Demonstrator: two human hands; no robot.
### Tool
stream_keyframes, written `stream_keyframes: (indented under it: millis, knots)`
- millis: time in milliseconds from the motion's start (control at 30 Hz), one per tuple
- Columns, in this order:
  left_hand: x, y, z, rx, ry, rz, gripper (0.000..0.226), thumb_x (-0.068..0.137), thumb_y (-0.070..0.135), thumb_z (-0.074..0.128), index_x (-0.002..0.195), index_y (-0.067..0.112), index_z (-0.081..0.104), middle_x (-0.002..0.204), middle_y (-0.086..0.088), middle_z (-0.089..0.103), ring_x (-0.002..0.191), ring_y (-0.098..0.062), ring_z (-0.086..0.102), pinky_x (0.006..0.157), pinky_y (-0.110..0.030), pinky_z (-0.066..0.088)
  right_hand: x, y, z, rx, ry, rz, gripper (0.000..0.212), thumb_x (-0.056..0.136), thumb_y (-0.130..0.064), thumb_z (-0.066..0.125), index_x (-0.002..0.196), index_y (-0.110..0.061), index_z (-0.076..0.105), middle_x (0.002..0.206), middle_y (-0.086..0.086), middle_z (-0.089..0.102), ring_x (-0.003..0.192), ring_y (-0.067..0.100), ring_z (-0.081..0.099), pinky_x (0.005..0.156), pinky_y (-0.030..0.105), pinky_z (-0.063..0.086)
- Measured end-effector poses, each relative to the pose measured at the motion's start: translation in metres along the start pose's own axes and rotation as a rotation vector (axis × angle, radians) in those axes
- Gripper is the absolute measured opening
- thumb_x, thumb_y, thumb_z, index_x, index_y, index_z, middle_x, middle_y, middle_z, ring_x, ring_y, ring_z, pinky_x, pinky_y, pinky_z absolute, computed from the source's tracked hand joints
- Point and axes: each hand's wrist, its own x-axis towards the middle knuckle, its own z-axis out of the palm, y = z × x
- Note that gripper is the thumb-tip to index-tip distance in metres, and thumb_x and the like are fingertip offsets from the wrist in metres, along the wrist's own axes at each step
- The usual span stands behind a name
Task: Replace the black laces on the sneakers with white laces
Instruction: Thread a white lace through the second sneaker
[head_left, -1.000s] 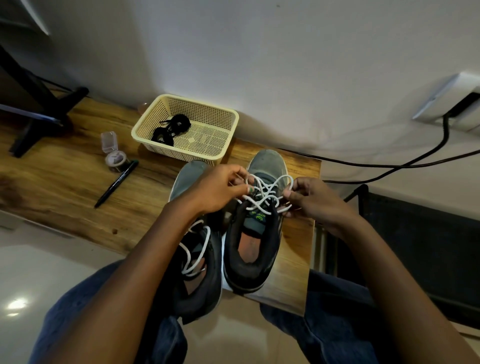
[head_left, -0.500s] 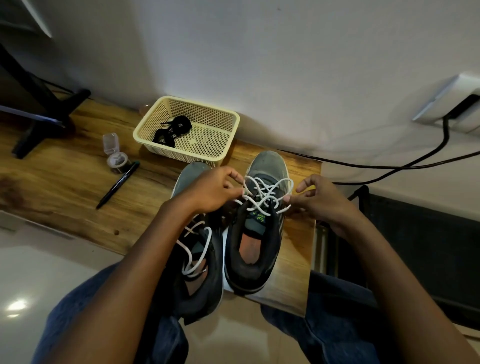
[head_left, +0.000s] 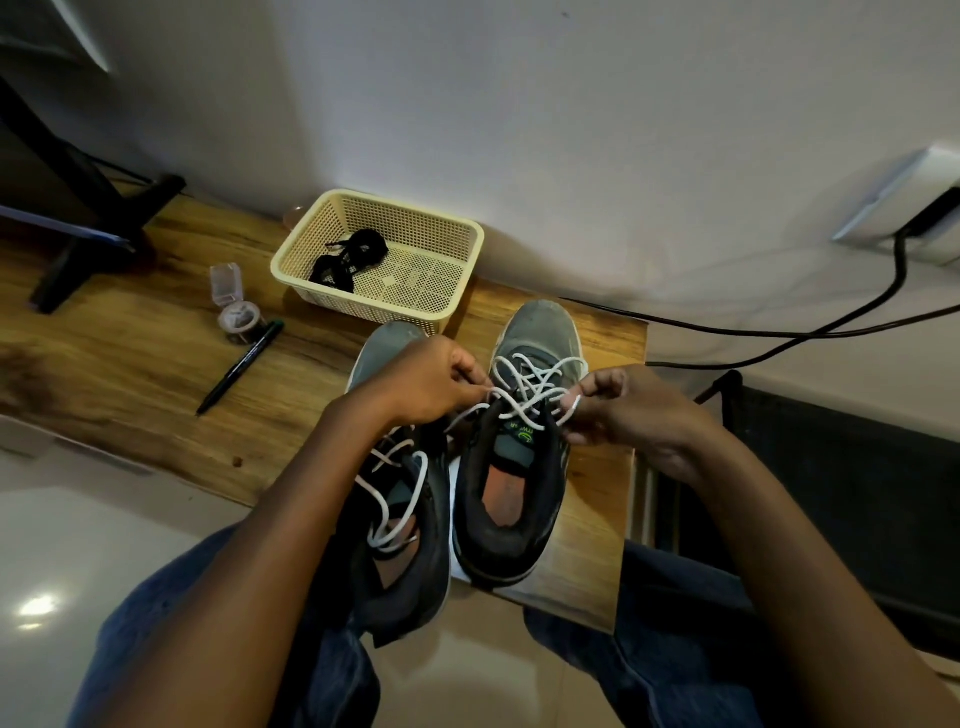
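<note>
A: What's sitting on the counter (head_left: 130, 364)?
B: Black laces (head_left: 349, 255) lying in the basket (head_left: 457, 280). Left hand (head_left: 421, 384) fingers are pinching the white lace (head_left: 524, 395) over the right sneaker (head_left: 519, 467); right hand (head_left: 623, 410) fingers are pinching its other end.

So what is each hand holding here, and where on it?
Both grip the white lace of the right-hand sneaker: the left hand pinches its left strand, the right hand its right strand, near the upper eyelets.

Grey-and-black sneakers (head_left: 511, 457) carry white laces (head_left: 530, 389); black laces (head_left: 348, 257) lie in a cream mesh basket (head_left: 457, 280).
</note>
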Motion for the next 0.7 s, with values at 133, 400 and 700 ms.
stream_keyframes:
  millis: [133, 400, 700]
  knots:
    - [-0.0019, 0.0019, -0.0002, -0.003, -0.004, -0.004, 0.007, 0.086, 0.018, 0.07, 0.089, 0.013, 0.074, 0.068, 0.012, 0.064, 0.057, 0.004, 0.055, 0.054, -0.008, 0.041, -0.0024, -0.001, -0.01, 0.188, -0.052, 0.098, 0.006, 0.096, -0.011, 0.053, 0.092, -0.008, 0.057, 0.088, 0.016, 0.069, 0.074, 0.02, 0.068, 0.075, 0.033, 0.057]
    - [-0.0015, 0.0025, -0.001, 0.015, -0.002, -0.01, 0.006, 0.087, 0.017, 0.069, 0.089, 0.014, 0.074, 0.068, 0.013, 0.064, 0.057, 0.006, 0.055, 0.052, -0.005, 0.04, -0.004, 0.0, -0.0054, -0.109, -0.042, -0.082, 0.013, 0.083, 0.006, 0.065, 0.096, 0.004, 0.068, 0.087, 0.014, 0.07, 0.079, 0.019, 0.068, 0.068, 0.025, 0.059]
    - [-0.004, 0.0052, -0.0015, -0.005, -0.004, -0.011, 0.005, 0.087, 0.014, 0.068, 0.084, 0.015, 0.072, 0.06, 0.015, 0.06, 0.044, 0.012, 0.051, 0.045, -0.004, 0.035, 0.0007, 0.0038, -0.0014, -0.199, 0.006, -0.184, 0.011, 0.083, 0.007, 0.065, 0.085, -0.002, 0.07, 0.085, 0.017, 0.071, 0.072, 0.02, 0.068, 0.068, 0.026, 0.059]
